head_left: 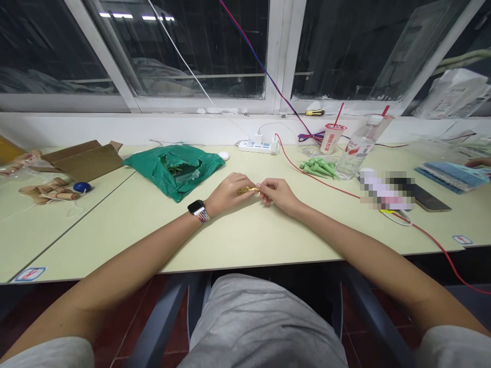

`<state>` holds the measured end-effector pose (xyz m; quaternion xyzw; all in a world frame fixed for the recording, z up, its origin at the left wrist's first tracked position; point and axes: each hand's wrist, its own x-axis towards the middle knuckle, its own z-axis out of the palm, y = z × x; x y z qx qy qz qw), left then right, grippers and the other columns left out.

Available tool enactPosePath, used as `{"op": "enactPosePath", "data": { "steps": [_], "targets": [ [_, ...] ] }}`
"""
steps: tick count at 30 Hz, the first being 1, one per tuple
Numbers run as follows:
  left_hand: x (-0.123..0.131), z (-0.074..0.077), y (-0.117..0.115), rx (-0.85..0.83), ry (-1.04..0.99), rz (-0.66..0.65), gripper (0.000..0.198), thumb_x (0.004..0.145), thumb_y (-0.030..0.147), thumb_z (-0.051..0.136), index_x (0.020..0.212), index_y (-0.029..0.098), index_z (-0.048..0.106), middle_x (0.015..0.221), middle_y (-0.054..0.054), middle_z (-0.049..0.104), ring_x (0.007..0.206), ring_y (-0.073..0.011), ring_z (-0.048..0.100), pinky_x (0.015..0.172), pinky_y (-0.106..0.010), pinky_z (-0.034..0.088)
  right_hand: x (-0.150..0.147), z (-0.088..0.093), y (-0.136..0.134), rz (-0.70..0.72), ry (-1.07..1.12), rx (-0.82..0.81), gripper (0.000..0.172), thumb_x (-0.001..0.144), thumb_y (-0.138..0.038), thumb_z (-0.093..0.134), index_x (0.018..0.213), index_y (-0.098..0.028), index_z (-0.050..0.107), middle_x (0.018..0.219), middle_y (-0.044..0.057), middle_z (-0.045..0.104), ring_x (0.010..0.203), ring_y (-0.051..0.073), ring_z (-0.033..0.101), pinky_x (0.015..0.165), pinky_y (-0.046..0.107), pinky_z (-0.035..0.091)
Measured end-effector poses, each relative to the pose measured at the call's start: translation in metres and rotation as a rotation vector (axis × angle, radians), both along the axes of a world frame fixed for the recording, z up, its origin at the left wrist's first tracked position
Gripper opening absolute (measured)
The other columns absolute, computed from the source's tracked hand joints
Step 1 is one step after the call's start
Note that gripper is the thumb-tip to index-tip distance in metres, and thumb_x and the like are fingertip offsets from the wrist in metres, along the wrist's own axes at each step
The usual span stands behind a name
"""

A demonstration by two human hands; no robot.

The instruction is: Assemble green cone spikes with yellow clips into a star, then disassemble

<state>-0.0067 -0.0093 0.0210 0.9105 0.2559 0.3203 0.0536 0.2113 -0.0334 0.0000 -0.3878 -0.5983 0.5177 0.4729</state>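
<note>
Slightly above the table's middle, my two hands meet fingertip to fingertip. A thin gold-yellow strip [248, 189] with a darker, braid-like pattern runs between them; its exact kind is too small to make out. My left hand [230, 194], with a watch [197, 207] on its wrist, curls over the strip's left part and hides some of it. At the strip's right end, the thumb and forefinger of my right hand [276, 194] pinch it. A torn green plastic bag [153, 171] lies left of my hands, and a pile of green pointed pieces [318, 167] to the right.
A power strip [258, 147] sits at the back, its red cable [330, 187] crossing rightward. Right stand a drink cup [332, 139] and water bottle [355, 151], near a phone [431, 198]. Left are a cardboard box [86, 161] and wooden toys [49, 191]. Another person's hand [479, 162] shows far right.
</note>
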Motion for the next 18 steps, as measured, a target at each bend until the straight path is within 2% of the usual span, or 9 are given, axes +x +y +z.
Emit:
{"op": "enactPosePath", "data": {
  "steps": [9,18],
  "targets": [
    [-0.0012,-0.0005,-0.0013,0.122,0.072,-0.023,0.031,0.11,0.04,0.048,0.098,0.022,0.07,0.09,-0.009,0.072,0.089,-0.0256,0.066,0.089,-0.043,0.049,-0.0028,0.004,-0.0042,0.015,0.099,0.012,0.058,0.062,-0.07,0.094,0.072,-0.016,0.072,0.065,0.002,0.07,0.052,0.01,0.06,0.05,0.024,0.052],
    [0.0014,0.0057,-0.0071,0.019,0.021,-0.034,0.034,0.11,0.042,0.049,0.092,0.022,0.069,0.087,-0.007,0.072,0.087,-0.0242,0.066,0.09,-0.041,0.049,-0.0011,0.0067,-0.0056,0.016,0.093,0.068,0.058,0.063,-0.068,0.094,0.079,-0.017,0.075,0.072,0.005,0.075,0.06,0.015,0.067,0.06,0.03,0.061]
  ]
}}
